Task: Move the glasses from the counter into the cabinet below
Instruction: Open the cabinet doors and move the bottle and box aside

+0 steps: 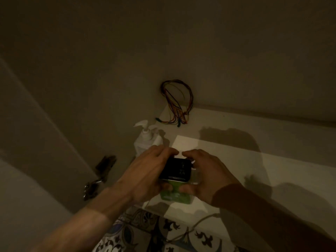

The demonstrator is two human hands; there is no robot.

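Over the pale counter (236, 160), both hands clasp a black box (175, 170).
Left hand (147, 176) grips its 9 o'clock side, right hand (209, 176) its 3 o'clock side, above something green (169, 195); pump bottles (147, 140) at 11 o'clock, wires (177, 100) at 12. Glasses nowhere visible.

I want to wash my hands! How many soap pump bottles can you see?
2. One white plastic pump bottle stands at the counter's left edge, the other white pump bottle touching its right side. Both are just beyond the left hand, which hides their bases.
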